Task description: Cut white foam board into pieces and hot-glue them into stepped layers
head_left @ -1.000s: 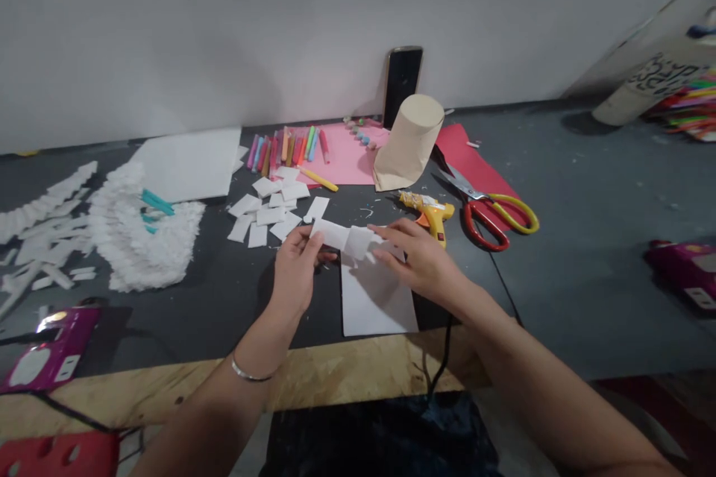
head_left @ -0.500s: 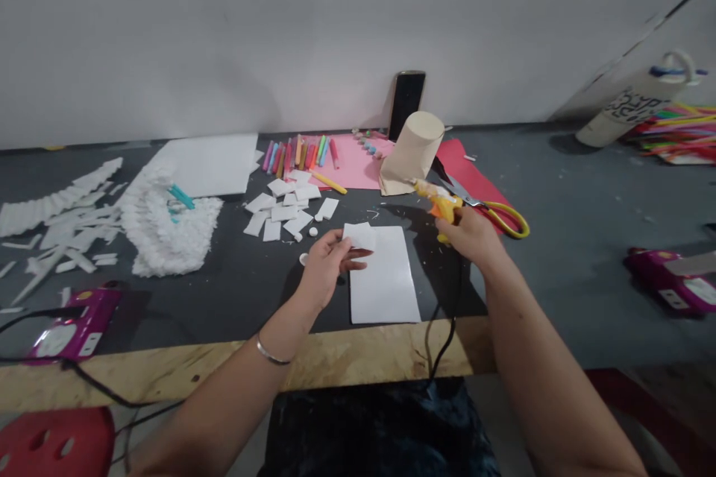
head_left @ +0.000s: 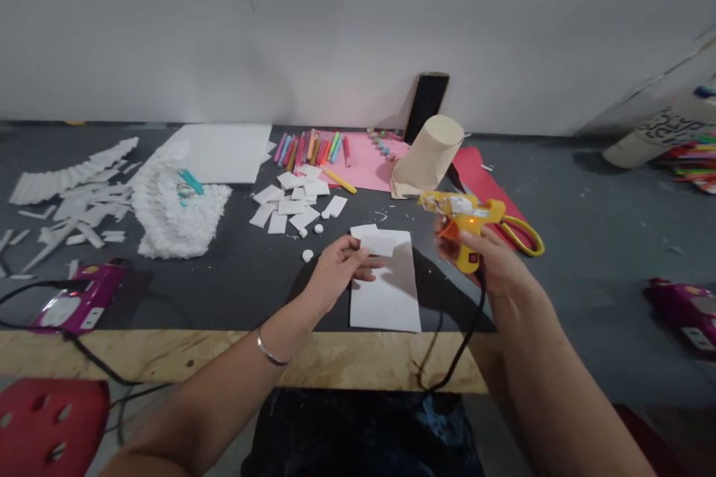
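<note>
Plywood edging on the near lip of the bench (head_left: 168,358), grey top beyond. A black cord (head_left: 456,358) drops over that lip; its lower end is lost in dark cloth at the bottom.

Left hand (head_left: 335,272), bangle on the wrist, fingers (head_left: 358,262) pinched closed on a small white piece (head_left: 377,241), held just above the far end of a white sheet (head_left: 385,294) lying flat. Whether the piece is paper or foam can't be told.

Right hand (head_left: 497,264) is just right of the sheet and off the bench, fingers (head_left: 482,244) wrapped tight around the handle of a yellow glue gun (head_left: 467,215). Barrel's long axis runs left-right, nozzle pointing left toward the white piece but well short of it; handle down, an orange light lit on the body.

Scissors (head_left: 526,240) are behind the gun, mostly hidden; only a yellow handle loop shows clearly.

Farther left: scattered white cut squares (head_left: 291,201), then fringed white paper (head_left: 173,209). Farther back: kraft paper tube (head_left: 428,156) on pink paper (head_left: 363,160), markers (head_left: 313,147) in a row, a dark phone (head_left: 426,97) leaning on the wall.
</note>
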The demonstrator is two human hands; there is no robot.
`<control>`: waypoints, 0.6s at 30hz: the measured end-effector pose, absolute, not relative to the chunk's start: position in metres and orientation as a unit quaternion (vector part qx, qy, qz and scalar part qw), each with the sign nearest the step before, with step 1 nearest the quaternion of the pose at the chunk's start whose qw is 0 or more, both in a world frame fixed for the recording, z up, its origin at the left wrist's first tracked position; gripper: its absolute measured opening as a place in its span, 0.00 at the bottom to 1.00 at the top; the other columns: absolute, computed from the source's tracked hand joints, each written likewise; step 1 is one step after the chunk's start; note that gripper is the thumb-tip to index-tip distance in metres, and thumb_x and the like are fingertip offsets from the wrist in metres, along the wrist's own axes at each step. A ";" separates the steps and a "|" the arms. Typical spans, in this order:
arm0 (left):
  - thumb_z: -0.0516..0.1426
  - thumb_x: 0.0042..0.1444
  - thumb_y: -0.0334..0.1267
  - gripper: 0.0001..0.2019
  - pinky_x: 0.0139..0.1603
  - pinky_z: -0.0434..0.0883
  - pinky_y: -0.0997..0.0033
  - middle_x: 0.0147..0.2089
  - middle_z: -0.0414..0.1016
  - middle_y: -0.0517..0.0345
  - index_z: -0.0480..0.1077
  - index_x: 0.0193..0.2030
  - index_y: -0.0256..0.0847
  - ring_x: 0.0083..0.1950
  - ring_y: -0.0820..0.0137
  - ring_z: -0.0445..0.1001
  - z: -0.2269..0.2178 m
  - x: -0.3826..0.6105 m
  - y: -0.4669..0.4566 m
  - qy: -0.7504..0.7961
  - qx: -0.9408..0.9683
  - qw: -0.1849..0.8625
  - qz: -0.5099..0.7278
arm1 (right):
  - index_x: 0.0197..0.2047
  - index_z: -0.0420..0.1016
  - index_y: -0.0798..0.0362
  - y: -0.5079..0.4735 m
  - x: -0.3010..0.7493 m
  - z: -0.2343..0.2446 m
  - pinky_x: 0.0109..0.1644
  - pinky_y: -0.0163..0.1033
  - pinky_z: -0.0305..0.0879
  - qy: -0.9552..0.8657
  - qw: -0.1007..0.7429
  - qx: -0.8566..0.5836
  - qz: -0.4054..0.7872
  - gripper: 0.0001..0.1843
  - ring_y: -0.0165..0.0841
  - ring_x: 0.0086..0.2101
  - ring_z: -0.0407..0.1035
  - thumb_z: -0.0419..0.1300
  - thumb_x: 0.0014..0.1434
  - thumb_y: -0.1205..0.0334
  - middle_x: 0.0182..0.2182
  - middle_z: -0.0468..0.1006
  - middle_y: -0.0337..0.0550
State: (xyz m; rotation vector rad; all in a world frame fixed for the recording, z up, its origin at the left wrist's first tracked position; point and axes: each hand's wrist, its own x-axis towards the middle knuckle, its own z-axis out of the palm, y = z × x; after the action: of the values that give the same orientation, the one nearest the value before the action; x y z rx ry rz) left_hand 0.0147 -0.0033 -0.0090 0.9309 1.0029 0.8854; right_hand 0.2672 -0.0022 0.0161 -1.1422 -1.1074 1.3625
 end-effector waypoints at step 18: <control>0.61 0.54 0.40 0.09 0.36 0.77 0.73 0.34 0.80 0.55 0.71 0.37 0.36 0.30 0.73 0.78 -0.006 0.022 0.000 0.484 0.395 0.675 0.393 | 0.26 0.60 0.51 -0.034 0.208 0.008 0.26 0.34 0.57 -0.734 0.291 -0.510 0.342 0.16 0.27 0.22 0.60 0.56 0.59 0.52 0.22 0.64 0.35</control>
State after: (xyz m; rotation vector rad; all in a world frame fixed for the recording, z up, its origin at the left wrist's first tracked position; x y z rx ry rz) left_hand 0.0223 0.0001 -0.0061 0.8887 1.0877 0.8850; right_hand 0.2083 -0.0339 0.0076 -1.3597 -1.9564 0.9109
